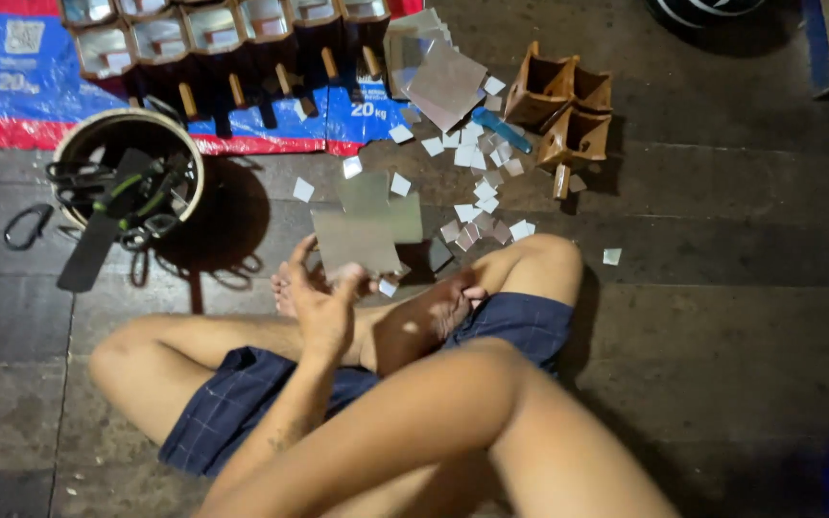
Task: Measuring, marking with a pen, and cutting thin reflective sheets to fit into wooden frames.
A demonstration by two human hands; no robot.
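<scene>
while the person sits cross-legged on the dark plank floor (741, 317), the left hand (323, 312) at frame centre is closed on the lower edge of a grey mirror sheet (355, 240), fingers curled under it and thumb on top. the sheet stands just above the crossed feet, tilted toward the camera, with a second larger pane (381, 197) behind it, overlapping; whether the two touch cannot be told.

the right hand (453, 312) lies right of centre against the shin, mostly hidden by the forearm; its state cannot be told.

judgement on the step in hand: the sheet appears to be held for cutting or snapping into small squares. a grip on the edge alone invites slippage and a cut palm; the sheet would be better supported flat from below, fingers kept off the raw edge, with any break made away from the bare legs and feet.

pose: left forearm rises from lower centre, wrist bent back, palm turned up toward the sheet. right arm crosses the lower frame diagonally.

surroundings: cut mirror squares (477, 187) scattered in upper centre; a stack of larger sheets (438, 77) above them; brown wooden moulds (568, 110) to the upper right; a bucket of tools (127, 177) at upper left; framed pieces with handles (213, 43) along the top edge on a blue and red sack (7, 86).
</scene>
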